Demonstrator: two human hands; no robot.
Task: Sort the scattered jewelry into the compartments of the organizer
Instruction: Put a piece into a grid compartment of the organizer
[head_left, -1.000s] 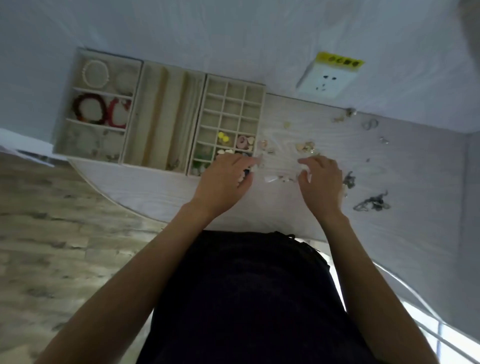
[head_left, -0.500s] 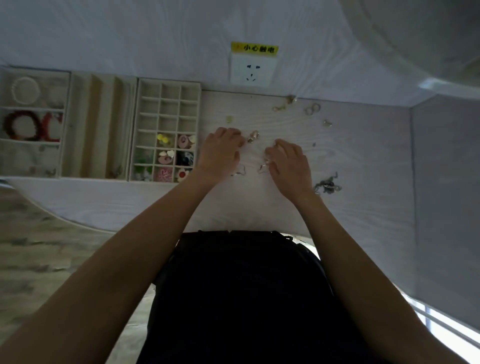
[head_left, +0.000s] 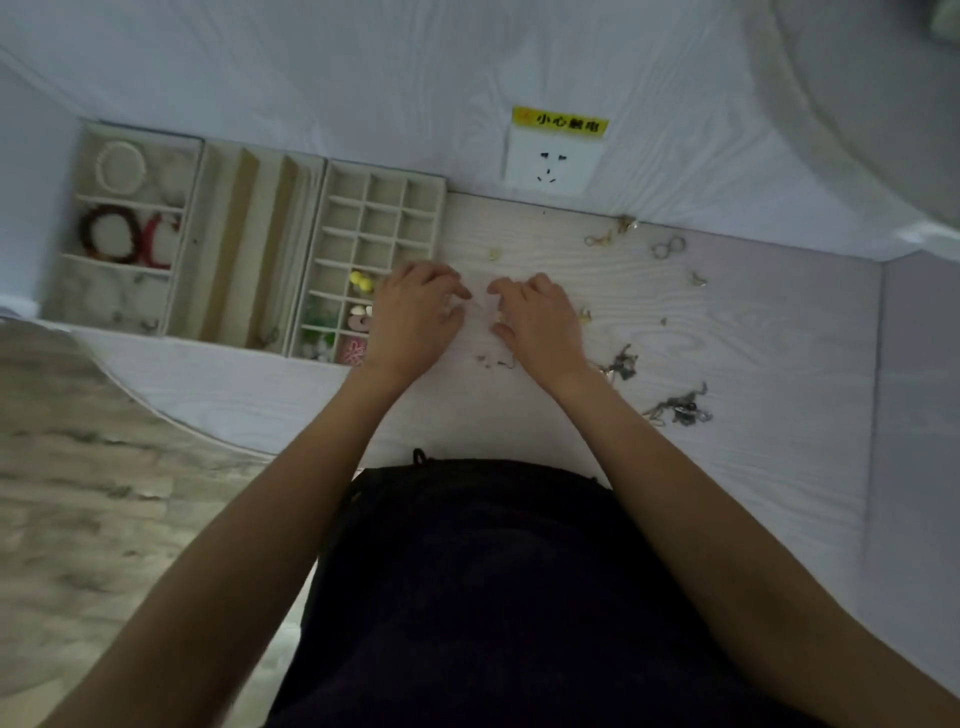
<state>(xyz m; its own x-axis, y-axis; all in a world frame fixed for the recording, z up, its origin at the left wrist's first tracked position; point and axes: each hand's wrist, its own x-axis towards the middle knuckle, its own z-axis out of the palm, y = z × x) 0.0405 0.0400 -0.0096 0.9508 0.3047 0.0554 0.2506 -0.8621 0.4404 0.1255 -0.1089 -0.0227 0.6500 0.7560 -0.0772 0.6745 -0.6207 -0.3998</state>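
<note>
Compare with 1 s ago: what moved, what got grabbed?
The left hand left the grid tray's near corner for the bare table beside it. The right hand closed in, so the fingertips now nearly meet over a small pale piece; whether it is gripped is unclear. The camera view shifted. The bracelets and dark chain pile stayed put.

my organizer: beige
my table: pale woodgrain
bracelets: dark brown, red
socket label: yellow
</note>
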